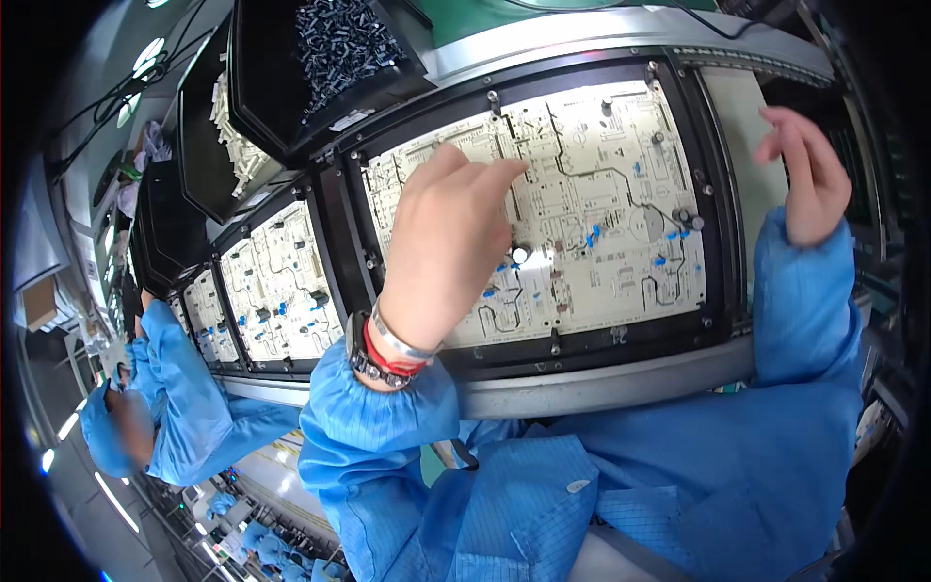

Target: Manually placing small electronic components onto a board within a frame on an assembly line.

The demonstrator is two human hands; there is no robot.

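My left hand (443, 242) hangs over a pale circuit board (592, 281) in a black frame. Its fingers are bent and drawn together close above the board; whatever they may hold is hidden. Small blue parts (593, 236) and a round white-topped part (520, 255) stand on this board, the latter just beside my left hand. Off the board's right edge, my right hand (815, 184) is raised near the rail, its fingers loosely bent and apart with nothing visible between them.
A black bin (402, 44) of small dark parts stands beyond the board, beside another bin with white parts (233, 136). More framed boards (281, 281) continue leftward. A co-worker in blue (184, 407) sits at the left. A metal rail (601, 388) runs along the near side.
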